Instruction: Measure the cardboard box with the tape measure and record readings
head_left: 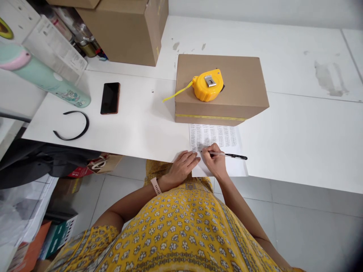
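Note:
My right hand (pixel 214 160) is closed around a pen (pixel 236 156), its tip down on a sheet of paper (pixel 234 166). Several columns of small writing or print fill the sheet's upper part, too small to read. My left hand (pixel 185 165) lies flat with its fingers stretched out, at the sheet's left edge. Just beyond the paper sits a closed cardboard box (pixel 241 81), which appears to cover the sheet's far edge. On top of the box rests a yellow tape measure (pixel 208 85), a short length of its tape hanging past the box's left side.
A phone (pixel 110 98), a black headband (pixel 85 126) and a mint-green bottle (pixel 62 88) are on the white table (pixel 136 128) to the left. A larger cardboard box (pixel 124 34) stands at the back left. The table's front edge runs just before my body.

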Motion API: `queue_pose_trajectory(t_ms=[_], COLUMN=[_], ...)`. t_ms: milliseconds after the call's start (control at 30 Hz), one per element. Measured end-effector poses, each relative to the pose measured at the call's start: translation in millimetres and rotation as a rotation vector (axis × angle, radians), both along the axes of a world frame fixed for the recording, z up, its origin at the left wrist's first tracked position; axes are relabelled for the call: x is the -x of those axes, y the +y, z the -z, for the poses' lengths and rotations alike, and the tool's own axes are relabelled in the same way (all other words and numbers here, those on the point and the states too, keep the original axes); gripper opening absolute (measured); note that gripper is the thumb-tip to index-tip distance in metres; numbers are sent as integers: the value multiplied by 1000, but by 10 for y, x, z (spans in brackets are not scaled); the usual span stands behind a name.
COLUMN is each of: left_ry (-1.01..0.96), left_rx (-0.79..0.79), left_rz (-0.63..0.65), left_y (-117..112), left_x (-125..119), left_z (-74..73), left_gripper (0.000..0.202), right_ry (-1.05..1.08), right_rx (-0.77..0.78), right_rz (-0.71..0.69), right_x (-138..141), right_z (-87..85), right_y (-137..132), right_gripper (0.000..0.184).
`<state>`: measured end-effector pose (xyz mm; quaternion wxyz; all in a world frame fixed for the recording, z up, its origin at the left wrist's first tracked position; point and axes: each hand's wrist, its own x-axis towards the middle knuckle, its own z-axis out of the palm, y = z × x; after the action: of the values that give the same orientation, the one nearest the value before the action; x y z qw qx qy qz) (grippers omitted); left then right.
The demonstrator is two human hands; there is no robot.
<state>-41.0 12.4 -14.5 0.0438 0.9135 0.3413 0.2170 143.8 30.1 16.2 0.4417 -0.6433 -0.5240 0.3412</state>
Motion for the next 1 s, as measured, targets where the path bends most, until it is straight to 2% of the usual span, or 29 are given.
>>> queue_pose_trajectory(t_ms=[333, 700, 867, 1000], left_ry=[-53, -15, -47, -35], left_rx=[-62, -17, -48, -35], left_rz=[-8, -8, 0, 3], left_y=[4, -1, 7, 18], left_x=[-10, 2, 0, 2], left_z=[-12, 6, -12, -39], left_gripper=[31, 32, 30, 31], right_ry=[-40, 73, 202, 173], right_rx=[-20, -51, -24, -20], right_rz=[4, 29, -50, -82], right_x=[-29, -51, -189, -189], right_z=[35, 34, 41, 78], right_y=[-14, -1, 1, 19], right_gripper=[24, 28, 23, 25])
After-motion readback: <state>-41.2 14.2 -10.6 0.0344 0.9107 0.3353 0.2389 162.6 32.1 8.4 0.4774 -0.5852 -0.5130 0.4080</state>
